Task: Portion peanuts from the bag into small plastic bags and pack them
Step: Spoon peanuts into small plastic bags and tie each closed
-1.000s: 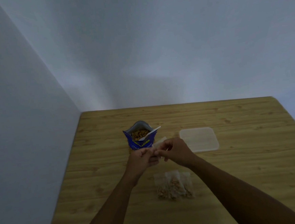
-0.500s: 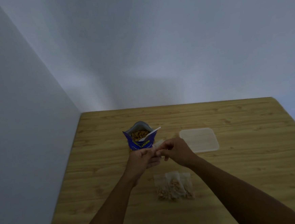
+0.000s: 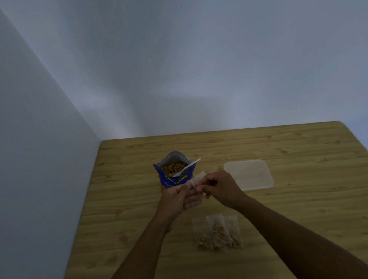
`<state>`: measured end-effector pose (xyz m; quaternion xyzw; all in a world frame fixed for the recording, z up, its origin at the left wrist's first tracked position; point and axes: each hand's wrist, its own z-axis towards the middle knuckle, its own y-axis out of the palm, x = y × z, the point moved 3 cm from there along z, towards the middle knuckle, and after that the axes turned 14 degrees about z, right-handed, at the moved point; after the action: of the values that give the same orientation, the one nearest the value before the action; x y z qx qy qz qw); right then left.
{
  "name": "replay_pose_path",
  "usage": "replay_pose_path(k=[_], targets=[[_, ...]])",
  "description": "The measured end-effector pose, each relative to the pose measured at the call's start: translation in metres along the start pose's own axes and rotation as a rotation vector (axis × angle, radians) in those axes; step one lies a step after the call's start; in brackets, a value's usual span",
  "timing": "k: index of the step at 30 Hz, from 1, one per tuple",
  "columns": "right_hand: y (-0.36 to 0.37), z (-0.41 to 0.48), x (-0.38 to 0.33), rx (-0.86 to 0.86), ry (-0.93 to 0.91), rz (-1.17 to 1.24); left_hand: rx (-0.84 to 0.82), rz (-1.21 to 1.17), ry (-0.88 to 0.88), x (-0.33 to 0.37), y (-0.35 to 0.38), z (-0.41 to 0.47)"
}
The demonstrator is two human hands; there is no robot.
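Step in hand, as I read it: opening an empty small plastic bag (image 3: pixel 198 178) ahead of the next scoop. Both hands meet just near of the peanut bag (image 3: pixel 174 173), mid-bench.

How to do it well:
- Pinch one film layer per hand at the mouth and shear them apart; thin film clings, so rub rather than pull.
- Hold the mouth close to the peanut bag so the spoon (image 3: pixel 187 167) travels little.
- Don't knock the peanut bag: it stands upright and open, peanuts visible, spoon bowl inside with the handle leaning out to the right. A tip would likely spill.
- Fill to match the filled bags (image 3: pixel 216 232) lying near of the hands, overlapping each other on the bench (image 3: pixel 306 217).

Fingers:
- Left hand (image 3: pixel 176 198): fingers curled nearly closed, tips pinching the left part of the small bag. Lower fingers look loosely folded underneath.
- Right hand (image 3: pixel 218 186): fingers also curled in tight, tips on the same bag where the two hands meet. A corner of clear film sticks up far of the knuckles.
- Exact pad contact and whether the bag mouth is open yet: can't tell, too small and dim.

Clear flat lid or container (image 3: pixel 248 175) sits right of the hands, untouched; which it is, unclear.
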<state>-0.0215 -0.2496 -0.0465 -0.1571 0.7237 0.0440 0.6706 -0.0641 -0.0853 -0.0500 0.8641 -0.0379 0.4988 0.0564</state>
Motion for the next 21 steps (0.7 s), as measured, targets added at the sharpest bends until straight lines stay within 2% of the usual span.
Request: replay_pose_path(k=[15, 21], targets=[[-0.006, -0.007, -0.002, 0.037, -0.013, -0.002, -0.056, -0.049, -0.005, -0.002, 0.008, 0.001], [-0.008, -0.012, -0.002, 0.003, -0.098, -0.089, -0.026, -0.056, -0.017, 0.0, 0.007, 0.003]])
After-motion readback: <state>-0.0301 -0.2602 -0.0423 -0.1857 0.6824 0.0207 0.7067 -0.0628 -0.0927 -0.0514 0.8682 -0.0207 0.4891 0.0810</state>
